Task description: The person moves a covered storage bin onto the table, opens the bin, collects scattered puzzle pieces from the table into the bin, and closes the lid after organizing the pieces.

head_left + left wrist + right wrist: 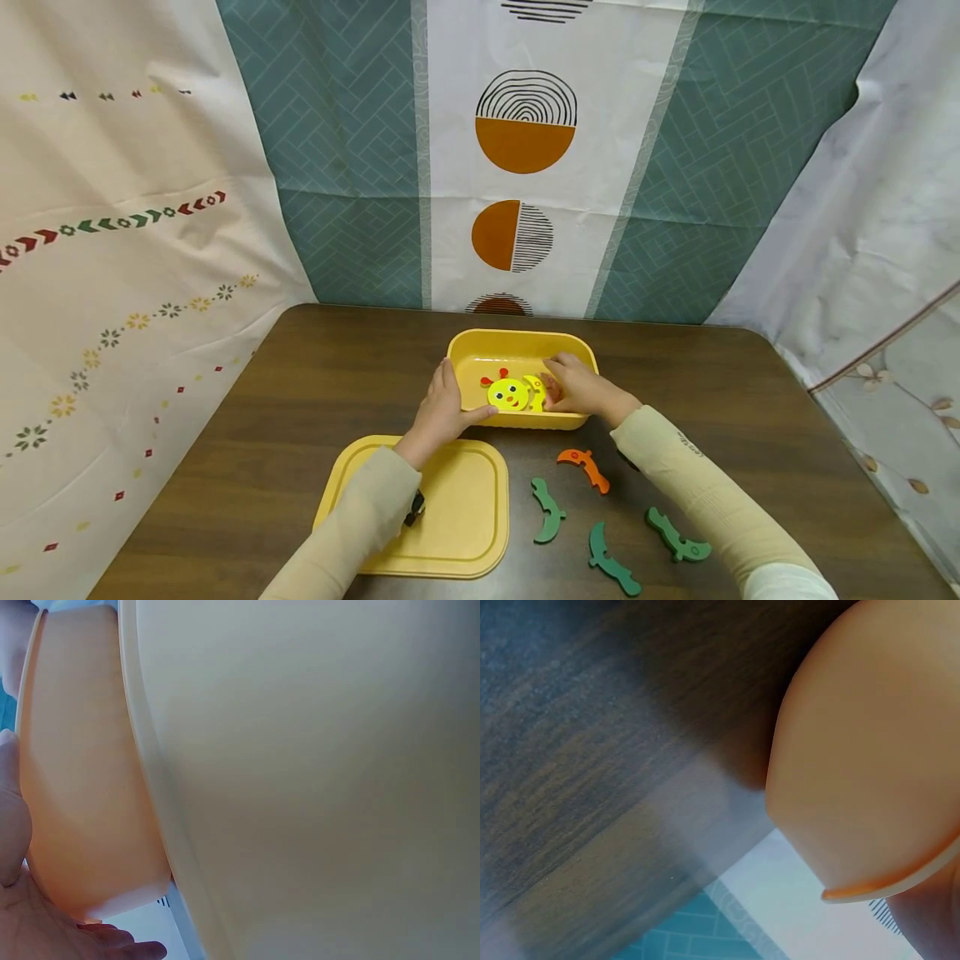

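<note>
A yellow plastic bin stands toward the back of the table. My left hand lies around its front left corner, thumb along the front rim and fingers extended along the outer left side. In the left wrist view the same hand touches the bin's outer wall. Inside the bin sits a yellow smiling caterpillar head with red antennae, beside a yellow curved piece. My right hand reaches in over the right side, curled around a reddish piece, mostly hidden.
A flat yellow lid lies in front of the bin, under my left forearm. To its right are an orange curved piece and several green ones, including one green piece near the lid. Patterned cloth hangs behind the table.
</note>
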`<action>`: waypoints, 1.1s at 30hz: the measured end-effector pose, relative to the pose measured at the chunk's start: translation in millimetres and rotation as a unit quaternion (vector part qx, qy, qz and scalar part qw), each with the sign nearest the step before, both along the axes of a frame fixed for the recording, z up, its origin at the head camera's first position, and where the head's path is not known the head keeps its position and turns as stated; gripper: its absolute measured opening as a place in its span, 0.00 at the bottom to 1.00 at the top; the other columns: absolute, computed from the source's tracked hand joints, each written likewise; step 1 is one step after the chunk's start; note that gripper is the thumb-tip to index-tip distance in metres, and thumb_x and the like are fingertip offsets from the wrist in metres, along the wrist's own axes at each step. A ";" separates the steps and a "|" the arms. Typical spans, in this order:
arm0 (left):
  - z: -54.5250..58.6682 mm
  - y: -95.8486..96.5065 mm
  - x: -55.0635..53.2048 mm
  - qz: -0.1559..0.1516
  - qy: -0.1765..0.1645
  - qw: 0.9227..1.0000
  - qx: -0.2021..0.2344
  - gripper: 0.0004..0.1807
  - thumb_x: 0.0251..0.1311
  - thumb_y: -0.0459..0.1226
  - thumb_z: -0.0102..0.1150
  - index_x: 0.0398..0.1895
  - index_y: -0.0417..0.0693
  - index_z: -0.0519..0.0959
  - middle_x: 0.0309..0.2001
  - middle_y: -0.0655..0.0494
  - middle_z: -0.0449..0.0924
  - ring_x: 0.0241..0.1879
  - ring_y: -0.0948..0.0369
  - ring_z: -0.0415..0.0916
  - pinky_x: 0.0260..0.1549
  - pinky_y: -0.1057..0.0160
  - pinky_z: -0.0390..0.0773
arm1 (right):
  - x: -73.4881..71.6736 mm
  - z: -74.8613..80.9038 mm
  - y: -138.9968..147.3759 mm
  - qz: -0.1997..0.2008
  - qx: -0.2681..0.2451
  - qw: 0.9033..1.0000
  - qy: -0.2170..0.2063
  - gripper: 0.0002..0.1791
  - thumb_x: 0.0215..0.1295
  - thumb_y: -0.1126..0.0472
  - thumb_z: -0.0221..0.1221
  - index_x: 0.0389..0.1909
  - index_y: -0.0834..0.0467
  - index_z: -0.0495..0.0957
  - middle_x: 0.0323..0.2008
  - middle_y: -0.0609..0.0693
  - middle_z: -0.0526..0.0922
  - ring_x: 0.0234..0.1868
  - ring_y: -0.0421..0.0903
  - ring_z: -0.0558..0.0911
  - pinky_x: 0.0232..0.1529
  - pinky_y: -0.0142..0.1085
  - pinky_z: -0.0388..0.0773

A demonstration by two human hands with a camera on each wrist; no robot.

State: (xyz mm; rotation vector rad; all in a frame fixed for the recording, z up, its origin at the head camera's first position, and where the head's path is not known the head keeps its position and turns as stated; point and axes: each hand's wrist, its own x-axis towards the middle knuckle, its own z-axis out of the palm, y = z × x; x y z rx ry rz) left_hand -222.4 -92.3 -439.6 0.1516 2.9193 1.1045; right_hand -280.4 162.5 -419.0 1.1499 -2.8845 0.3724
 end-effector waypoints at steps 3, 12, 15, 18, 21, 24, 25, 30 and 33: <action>0.9 0.2 0.2 0.000 0.000 1.000 0.000 0.63 0.50 0.57 0.66 0.73 0.30 0.38 0.73 0.34 0.41 0.71 0.41 0.48 0.65 0.42 0.59 | 0.2 0.3 0.7 -0.004 0.002 1.000 -0.001 0.44 0.48 0.55 0.73 0.60 0.77 0.66 0.51 0.67 0.72 0.52 0.59 0.72 0.57 0.50 0.71; 2.3 0.3 0.5 -0.001 0.006 1.000 0.000 0.63 0.51 0.56 0.67 0.73 0.30 0.39 0.73 0.33 0.42 0.71 0.41 0.49 0.64 0.42 0.60 | 0.6 0.0 3.0 -0.027 -0.013 0.999 -0.023 0.46 0.48 0.53 0.72 0.63 0.75 0.64 0.56 0.67 0.69 0.55 0.60 0.70 0.59 0.51 0.69; 2.9 0.5 1.1 0.000 0.005 1.000 0.002 0.62 0.51 0.56 0.67 0.73 0.30 0.39 0.73 0.33 0.42 0.71 0.41 0.49 0.64 0.41 0.59 | 0.3 -0.7 3.7 -0.028 -0.016 0.999 -0.022 0.47 0.48 0.54 0.73 0.63 0.75 0.63 0.57 0.68 0.69 0.56 0.60 0.70 0.60 0.51 0.69; 2.9 0.5 1.2 0.002 0.003 1.000 0.004 0.62 0.51 0.56 0.67 0.73 0.30 0.39 0.73 0.33 0.42 0.71 0.41 0.49 0.64 0.41 0.59 | 0.1 -1.5 4.4 -0.026 -0.020 0.999 -0.014 0.47 0.48 0.54 0.73 0.62 0.76 0.63 0.57 0.68 0.69 0.56 0.60 0.70 0.60 0.51 0.69; 2.7 0.7 1.2 0.004 0.001 1.000 0.005 0.62 0.51 0.56 0.67 0.73 0.31 0.38 0.73 0.34 0.42 0.71 0.41 0.49 0.64 0.41 0.60 | 0.5 -1.7 4.7 -0.032 -0.026 0.999 -0.013 0.47 0.48 0.54 0.73 0.63 0.75 0.63 0.57 0.68 0.69 0.56 0.61 0.70 0.61 0.52 0.68; 2.3 0.9 1.3 0.005 0.001 1.000 0.005 0.62 0.51 0.56 0.67 0.73 0.31 0.38 0.73 0.34 0.42 0.71 0.41 0.49 0.64 0.41 0.60 | 1.1 -1.6 5.0 -0.039 -0.030 0.999 -0.018 0.47 0.48 0.53 0.73 0.64 0.74 0.63 0.58 0.68 0.68 0.58 0.61 0.69 0.61 0.52 0.68; 2.1 0.9 1.3 0.005 0.001 1.000 0.004 0.62 0.51 0.56 0.67 0.73 0.31 0.38 0.73 0.34 0.42 0.71 0.41 0.49 0.64 0.41 0.60 | 1.3 -1.7 5.1 -0.043 -0.031 0.998 -0.021 0.47 0.48 0.54 0.73 0.64 0.74 0.62 0.59 0.68 0.68 0.58 0.61 0.69 0.62 0.52 0.68; 1.3 0.9 1.6 0.004 0.000 1.000 0.003 0.62 0.51 0.56 0.66 0.73 0.31 0.39 0.73 0.34 0.42 0.70 0.41 0.50 0.64 0.40 0.60 | 2.1 -1.0 4.8 -0.048 -0.027 0.998 -0.019 0.46 0.50 0.54 0.72 0.64 0.73 0.62 0.60 0.68 0.68 0.58 0.60 0.69 0.62 0.52 0.68; 1.3 0.9 1.8 0.004 -0.002 1.000 0.004 0.62 0.51 0.56 0.66 0.73 0.31 0.39 0.73 0.34 0.42 0.71 0.41 0.49 0.63 0.40 0.60 | 2.2 -0.4 4.9 -0.048 -0.030 0.998 -0.014 0.45 0.50 0.54 0.71 0.64 0.73 0.63 0.60 0.68 0.68 0.59 0.61 0.70 0.62 0.52 0.68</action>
